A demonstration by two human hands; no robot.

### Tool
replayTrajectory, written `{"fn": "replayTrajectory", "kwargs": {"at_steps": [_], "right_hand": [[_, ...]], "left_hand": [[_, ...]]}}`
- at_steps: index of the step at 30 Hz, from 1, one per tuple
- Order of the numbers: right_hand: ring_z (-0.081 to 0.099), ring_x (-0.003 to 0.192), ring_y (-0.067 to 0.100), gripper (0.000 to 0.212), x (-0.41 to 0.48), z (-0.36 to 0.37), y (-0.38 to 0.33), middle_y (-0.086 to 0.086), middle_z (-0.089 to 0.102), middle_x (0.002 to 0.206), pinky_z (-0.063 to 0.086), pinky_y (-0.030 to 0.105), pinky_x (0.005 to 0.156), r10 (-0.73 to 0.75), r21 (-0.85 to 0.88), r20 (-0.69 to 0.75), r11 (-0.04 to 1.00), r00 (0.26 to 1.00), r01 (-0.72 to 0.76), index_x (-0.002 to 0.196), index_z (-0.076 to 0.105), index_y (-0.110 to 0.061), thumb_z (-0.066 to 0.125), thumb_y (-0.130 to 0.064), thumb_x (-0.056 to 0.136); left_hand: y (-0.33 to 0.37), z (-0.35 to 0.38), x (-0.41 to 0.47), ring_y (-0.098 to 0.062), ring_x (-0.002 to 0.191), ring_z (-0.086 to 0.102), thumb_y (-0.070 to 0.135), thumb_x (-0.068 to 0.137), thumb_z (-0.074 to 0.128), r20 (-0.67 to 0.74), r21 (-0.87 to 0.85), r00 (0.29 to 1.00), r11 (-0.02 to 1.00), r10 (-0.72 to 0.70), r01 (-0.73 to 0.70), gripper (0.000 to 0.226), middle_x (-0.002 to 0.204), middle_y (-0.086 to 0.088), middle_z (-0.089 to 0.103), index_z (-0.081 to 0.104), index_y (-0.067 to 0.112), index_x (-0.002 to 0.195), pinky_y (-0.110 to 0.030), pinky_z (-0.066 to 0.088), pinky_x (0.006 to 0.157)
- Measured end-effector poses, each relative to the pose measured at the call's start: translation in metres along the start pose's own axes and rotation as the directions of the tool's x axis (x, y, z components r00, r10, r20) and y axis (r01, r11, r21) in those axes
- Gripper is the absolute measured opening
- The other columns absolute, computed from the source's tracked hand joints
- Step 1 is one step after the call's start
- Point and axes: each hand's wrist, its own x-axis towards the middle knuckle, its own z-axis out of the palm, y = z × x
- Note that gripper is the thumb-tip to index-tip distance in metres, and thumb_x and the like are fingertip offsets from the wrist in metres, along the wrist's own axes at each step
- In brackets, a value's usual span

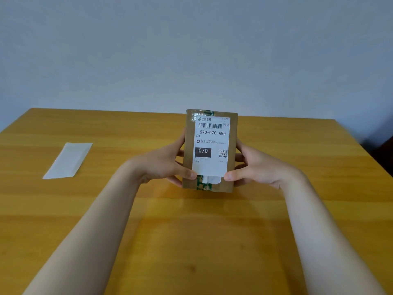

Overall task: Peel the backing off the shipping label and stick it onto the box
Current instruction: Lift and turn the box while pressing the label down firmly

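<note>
A small brown cardboard box (232, 141) with green-printed tape is held tilted up above the table, its broad face toward me. The white shipping label (210, 165), printed with a barcode, "070-070-A80" and a QR code, lies on that face. My left hand (161, 163) grips the box's left side, its thumb pressing the label's lower left corner. My right hand (253, 167) grips the right side, thumb on the label's lower right corner. A torn white scrap shows below the label. The peeled white backing sheet (69, 160) lies flat on the table at the left.
The yellow wooden table (191, 241) fills the lower view, its far edge against a plain grey wall. A dark object (382, 154) sits just beyond the table's right edge.
</note>
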Motion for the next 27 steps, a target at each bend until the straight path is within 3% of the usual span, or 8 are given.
{"fn": "replayTrajectory", "kwargs": {"at_steps": [3, 9, 14, 18, 20, 23, 27], "right_hand": [[0.070, 0.114, 0.000, 0.105, -0.009, 0.004, -0.001, -0.010, 0.068, 0.135, 0.064, 0.028, 0.074, 0.020, 0.023, 0.019, 1.000, 1.000, -0.021, 0.164, 0.021, -0.048, 0.075, 0.005, 0.092], [0.076, 0.114, 0.021, 0.093, -0.011, 0.008, -0.005, -0.002, 0.076, 0.130, 0.064, 0.042, 0.089, 0.078, 0.070, -0.003, 0.995, 0.997, -0.077, 0.164, 0.030, -0.041, 0.075, 0.000, 0.093], [0.077, 0.101, 0.022, 0.065, -0.010, 0.013, -0.012, 0.004, 0.077, 0.122, 0.065, 0.033, 0.078, 0.135, 0.130, -0.053, 0.983, 0.989, -0.127, 0.155, 0.048, -0.023, 0.068, 0.002, 0.098], [0.074, 0.098, 0.018, 0.049, -0.008, 0.014, -0.017, 0.000, 0.075, 0.118, 0.063, 0.027, 0.067, 0.172, 0.164, -0.044, 0.973, 0.984, -0.163, 0.139, 0.056, -0.026, 0.064, 0.003, 0.100], [0.074, 0.096, 0.018, 0.043, -0.006, 0.014, -0.019, 0.000, 0.076, 0.117, 0.064, 0.030, 0.070, 0.186, 0.160, -0.043, 0.971, 0.982, -0.177, 0.134, 0.058, -0.025, 0.063, 0.002, 0.101], [0.074, 0.098, 0.024, 0.041, -0.002, 0.015, -0.019, 0.008, 0.075, 0.123, 0.066, 0.039, 0.078, 0.196, 0.160, -0.042, 0.969, 0.980, -0.187, 0.136, 0.059, -0.022, 0.061, 0.001, 0.102], [0.070, 0.092, 0.027, 0.035, 0.002, 0.018, -0.015, 0.014, 0.073, 0.126, 0.062, 0.039, 0.069, 0.223, 0.188, -0.062, 0.960, 0.973, -0.208, 0.137, 0.061, -0.011, 0.056, -0.001, 0.105]], "left_hand": [[0.001, 0.003, -0.008, -0.018, 0.114, 0.074, -0.001, 0.087, 0.080, 0.018, -0.023, 1.000, 1.000, -0.017, 0.018, 0.108, 0.143, 0.001, 0.062, 0.021, 0.056, 0.158, -0.045, 0.065, 0.085], [-0.001, 0.005, -0.013, -0.017, 0.123, 0.069, 0.011, 0.090, 0.080, 0.025, -0.061, 0.998, 0.996, -0.063, 0.065, 0.096, 0.148, 0.007, 0.059, 0.028, 0.051, 0.160, -0.049, 0.064, 0.092], [-0.004, 0.006, -0.012, -0.017, 0.125, 0.068, 0.020, 0.092, 0.079, -0.017, -0.089, 0.991, 0.988, -0.129, 0.127, 0.086, 0.141, 0.006, 0.066, 0.032, 0.042, 0.161, -0.046, 0.063, 0.093], [-0.006, 0.007, -0.008, -0.017, 0.124, 0.068, 0.029, 0.085, 0.083, -0.064, -0.085, 0.986, 0.986, -0.152, 0.146, 0.087, 0.135, 0.007, 0.071, 0.038, 0.039, 0.159, -0.045, 0.059, 0.101], [-0.005, 0.006, -0.006, -0.015, 0.123, 0.067, 0.038, 0.076, 0.084, -0.085, -0.051, 0.984, 0.987, -0.159, 0.155, 0.093, 0.132, 0.009, 0.072, 0.040, 0.037, 0.158, -0.041, 0.057, 0.101], [-0.003, 0.007, -0.004, -0.013, 0.123, 0.063, 0.033, 0.084, 0.082, -0.103, -0.015, 0.982, 0.988, -0.156, 0.155, 0.081, 0.131, 0.011, 0.071, 0.044, 0.034, 0.156, -0.039, 0.054, 0.098], [-0.005, 0.012, 0.000, -0.013, 0.124, 0.061, 0.042, 0.076, 0.077, -0.133, -0.041, 0.973, 0.982, -0.191, 0.187, 0.080, 0.136, 0.009, 0.066, 0.048, 0.037, 0.151, -0.038, 0.055, 0.096]]}}
